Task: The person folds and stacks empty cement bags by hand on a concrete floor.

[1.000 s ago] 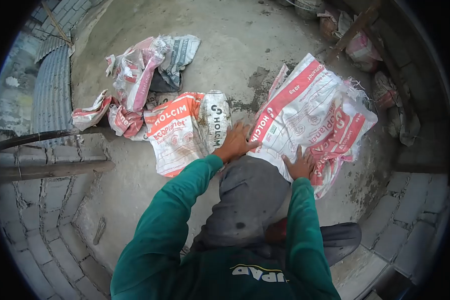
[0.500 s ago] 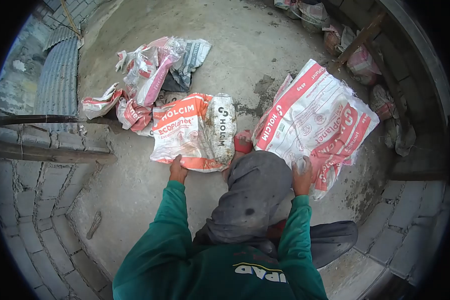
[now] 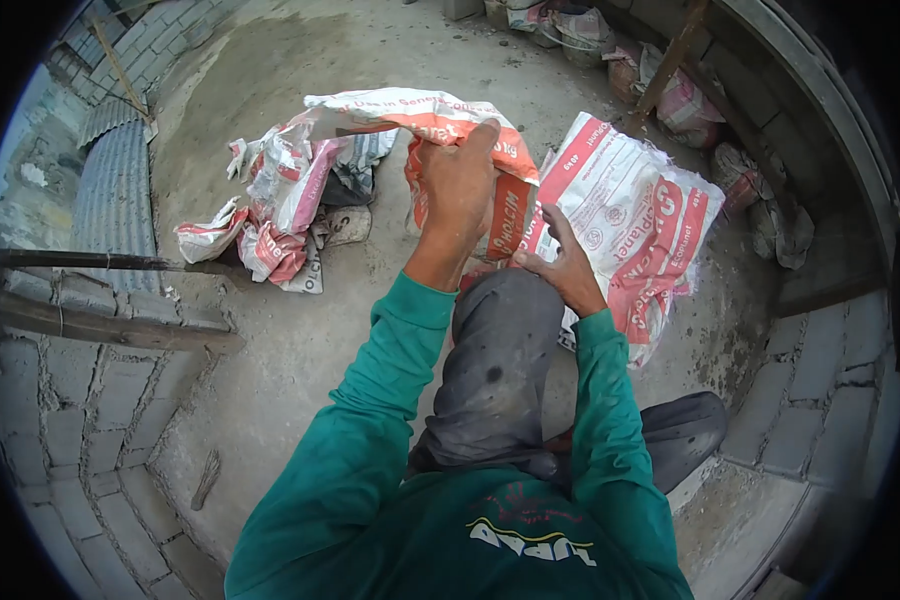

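An orange and white cement bag (image 3: 513, 158) is lifted off the floor in front of me, folded over and bent, with its printed side partly turned away. My left hand (image 3: 460, 190) is closed on its near side, fingers gripping the bag's edge. Close by the bag's lower right corner is my right hand (image 3: 567, 268), thumb and fingers apart, over my raised knee. Beyond that hand, a stack of flattened red and white cement bags (image 3: 620, 215) lies on the concrete.
Crumpled, torn bags (image 3: 280, 200) form a loose pile to the left. Filled sacks (image 3: 690, 110) line the right wall behind a slanted wooden post (image 3: 670, 65). A corrugated metal sheet (image 3: 118, 190) leans at the left, above a low block wall (image 3: 80, 390). A small stick (image 3: 206, 480) lies on the floor.
My left hand has raised the orange and white bag from the floor and swung it up and right. My right hand has left the stacked bags and moved left and up toward it.
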Demonstrator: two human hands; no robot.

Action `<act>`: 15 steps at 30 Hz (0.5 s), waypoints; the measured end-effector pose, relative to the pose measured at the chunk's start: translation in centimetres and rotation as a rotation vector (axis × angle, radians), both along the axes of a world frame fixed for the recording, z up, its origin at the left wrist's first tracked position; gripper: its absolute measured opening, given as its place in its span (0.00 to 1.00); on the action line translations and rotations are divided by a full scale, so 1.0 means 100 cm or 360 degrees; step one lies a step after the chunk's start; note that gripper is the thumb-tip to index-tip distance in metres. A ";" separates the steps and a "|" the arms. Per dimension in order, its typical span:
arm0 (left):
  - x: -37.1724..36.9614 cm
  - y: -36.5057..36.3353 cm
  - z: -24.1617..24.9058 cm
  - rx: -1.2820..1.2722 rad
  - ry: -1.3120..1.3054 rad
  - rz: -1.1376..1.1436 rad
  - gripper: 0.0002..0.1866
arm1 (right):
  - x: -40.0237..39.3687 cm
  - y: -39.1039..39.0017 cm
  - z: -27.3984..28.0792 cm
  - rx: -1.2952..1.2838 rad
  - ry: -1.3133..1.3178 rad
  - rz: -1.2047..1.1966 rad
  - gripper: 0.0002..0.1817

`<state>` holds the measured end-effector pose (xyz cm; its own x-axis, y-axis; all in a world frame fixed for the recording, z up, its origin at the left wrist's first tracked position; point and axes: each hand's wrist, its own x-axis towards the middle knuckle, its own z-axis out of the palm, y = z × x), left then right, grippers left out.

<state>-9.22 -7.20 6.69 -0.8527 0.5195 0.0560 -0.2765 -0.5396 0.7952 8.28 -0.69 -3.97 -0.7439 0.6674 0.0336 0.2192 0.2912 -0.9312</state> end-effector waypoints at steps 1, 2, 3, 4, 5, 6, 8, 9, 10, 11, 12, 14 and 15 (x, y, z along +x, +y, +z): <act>0.009 -0.005 0.025 0.0061 0.0134 -0.0055 0.11 | -0.003 0.002 0.004 0.0129 -0.0025 0.0009 0.57; 0.024 -0.012 0.055 0.0133 0.0041 -0.0144 0.09 | -0.005 -0.003 0.030 -0.0098 0.0021 0.0073 0.56; 0.029 -0.015 0.072 0.0148 0.0121 -0.0171 0.09 | -0.005 -0.005 0.026 0.0191 -0.0138 -0.0090 0.47; 0.034 -0.014 0.087 0.0274 0.0172 -0.0243 0.11 | -0.006 -0.004 0.014 0.0863 -0.0113 -0.0339 0.34; 0.038 -0.011 0.103 0.0321 0.0246 -0.0258 0.10 | -0.003 0.001 0.019 0.0868 -0.0019 -0.0452 0.26; 0.038 -0.004 0.113 0.0270 0.0392 -0.0269 0.10 | 0.001 0.007 0.028 0.0876 0.0084 -0.0545 0.19; 0.040 0.031 0.143 0.0319 0.0634 -0.0293 0.11 | 0.017 0.006 0.070 0.0745 0.0155 -0.0701 0.15; 0.030 0.062 0.149 0.0323 0.0789 -0.0448 0.15 | 0.023 0.003 0.091 0.0599 0.0252 -0.0809 0.13; 0.017 0.098 0.154 0.0329 0.0946 -0.0591 0.18 | 0.030 0.007 0.103 0.0465 0.0365 -0.0900 0.15; 0.020 0.142 0.156 0.0449 0.0873 -0.0968 0.11 | 0.039 0.013 0.110 0.0463 0.0446 -0.1017 0.16; 0.034 0.173 0.152 0.0571 0.0795 -0.1341 0.06 | 0.049 0.020 0.114 0.0465 0.0533 -0.1134 0.17; 0.054 0.183 0.113 -0.0178 0.1312 -0.1401 0.28 | 0.080 0.039 0.099 0.0264 0.0396 -0.1300 0.16; 0.062 0.185 0.090 -0.0366 0.1608 -0.1349 0.32 | 0.097 0.051 0.078 0.0058 0.0406 -0.1316 0.15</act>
<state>-2.99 11.35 15.64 0.0987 0.9465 0.3073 0.3022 -0.3227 0.8970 18.01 4.43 3.85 0.0132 0.9861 0.1655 0.1594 0.1613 -0.9739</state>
